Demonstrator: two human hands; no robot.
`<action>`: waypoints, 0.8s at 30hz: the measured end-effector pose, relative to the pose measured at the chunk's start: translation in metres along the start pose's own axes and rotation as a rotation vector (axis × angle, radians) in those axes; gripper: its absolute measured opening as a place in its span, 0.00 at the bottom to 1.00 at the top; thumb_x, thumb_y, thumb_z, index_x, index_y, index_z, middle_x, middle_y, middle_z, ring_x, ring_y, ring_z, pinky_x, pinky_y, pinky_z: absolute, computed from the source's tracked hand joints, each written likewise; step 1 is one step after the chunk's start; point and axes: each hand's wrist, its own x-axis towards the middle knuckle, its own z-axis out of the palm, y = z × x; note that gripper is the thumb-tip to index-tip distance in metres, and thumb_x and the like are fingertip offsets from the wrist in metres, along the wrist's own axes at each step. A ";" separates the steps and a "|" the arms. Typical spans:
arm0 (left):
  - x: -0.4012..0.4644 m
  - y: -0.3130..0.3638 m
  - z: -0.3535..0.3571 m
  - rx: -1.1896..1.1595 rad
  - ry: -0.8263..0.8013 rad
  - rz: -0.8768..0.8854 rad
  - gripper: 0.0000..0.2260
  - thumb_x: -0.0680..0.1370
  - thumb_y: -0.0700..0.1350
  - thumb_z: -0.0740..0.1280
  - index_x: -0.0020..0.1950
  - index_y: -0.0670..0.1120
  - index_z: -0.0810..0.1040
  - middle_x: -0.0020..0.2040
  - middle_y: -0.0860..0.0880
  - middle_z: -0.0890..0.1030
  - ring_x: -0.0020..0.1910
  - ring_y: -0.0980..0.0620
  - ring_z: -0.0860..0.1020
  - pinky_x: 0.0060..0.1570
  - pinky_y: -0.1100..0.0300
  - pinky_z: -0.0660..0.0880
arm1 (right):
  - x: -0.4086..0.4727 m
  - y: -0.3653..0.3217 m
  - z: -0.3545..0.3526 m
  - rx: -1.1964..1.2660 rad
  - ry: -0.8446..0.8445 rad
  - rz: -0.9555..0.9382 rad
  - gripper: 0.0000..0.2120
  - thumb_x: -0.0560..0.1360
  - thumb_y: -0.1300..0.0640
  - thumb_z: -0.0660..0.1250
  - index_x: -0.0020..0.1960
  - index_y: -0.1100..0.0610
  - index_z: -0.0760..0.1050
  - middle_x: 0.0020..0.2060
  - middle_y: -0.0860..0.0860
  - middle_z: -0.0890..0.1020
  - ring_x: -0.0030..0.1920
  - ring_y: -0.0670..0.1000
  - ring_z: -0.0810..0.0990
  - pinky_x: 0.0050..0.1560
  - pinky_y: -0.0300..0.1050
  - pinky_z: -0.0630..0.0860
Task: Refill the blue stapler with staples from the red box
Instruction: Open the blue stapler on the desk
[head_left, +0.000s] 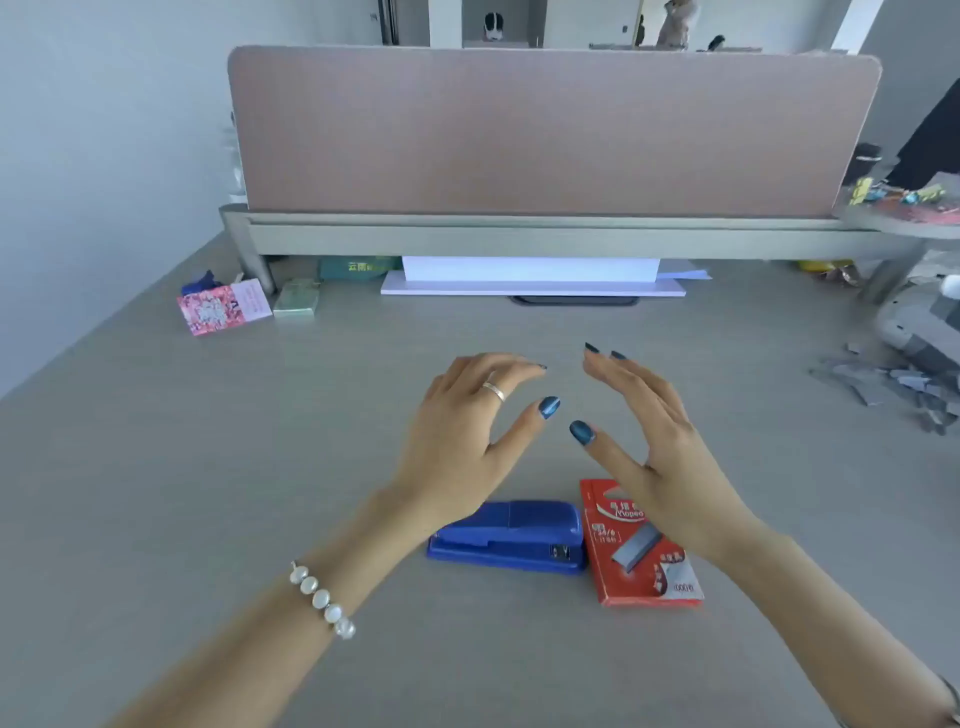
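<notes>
The blue stapler lies closed on the grey desk, near the middle front. Just to its right lies the red box of staples, flat and closed, its picture side up. My left hand hovers above and beyond the stapler, fingers spread, palm down, holding nothing. My right hand hovers over the top edge of the red box, fingers apart and empty; its wrist hides the box's upper right corner.
A pink desk divider stands at the back above a grey shelf. White paper lies under the shelf. A pink patterned packet and a small green box sit at the back left. Grey scraps litter the right.
</notes>
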 end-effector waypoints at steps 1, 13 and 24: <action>-0.007 0.001 0.003 -0.030 -0.016 -0.009 0.17 0.77 0.57 0.56 0.59 0.51 0.76 0.57 0.53 0.79 0.58 0.55 0.72 0.58 0.58 0.70 | -0.005 -0.001 0.001 0.026 -0.008 0.010 0.28 0.72 0.41 0.58 0.70 0.42 0.56 0.63 0.29 0.63 0.69 0.34 0.54 0.63 0.27 0.53; -0.048 0.003 0.022 -0.047 -0.206 -0.055 0.15 0.69 0.62 0.65 0.47 0.55 0.80 0.41 0.56 0.80 0.43 0.57 0.73 0.43 0.64 0.71 | -0.038 0.014 0.013 0.044 -0.301 0.095 0.40 0.64 0.44 0.73 0.69 0.37 0.56 0.58 0.35 0.72 0.64 0.36 0.62 0.61 0.31 0.62; -0.051 -0.001 0.032 -0.240 -0.217 -0.106 0.07 0.69 0.51 0.73 0.45 0.54 0.78 0.42 0.55 0.81 0.43 0.55 0.78 0.45 0.51 0.76 | -0.037 0.022 0.023 -0.120 -0.297 0.065 0.10 0.64 0.50 0.75 0.41 0.53 0.80 0.45 0.47 0.81 0.56 0.42 0.67 0.49 0.20 0.60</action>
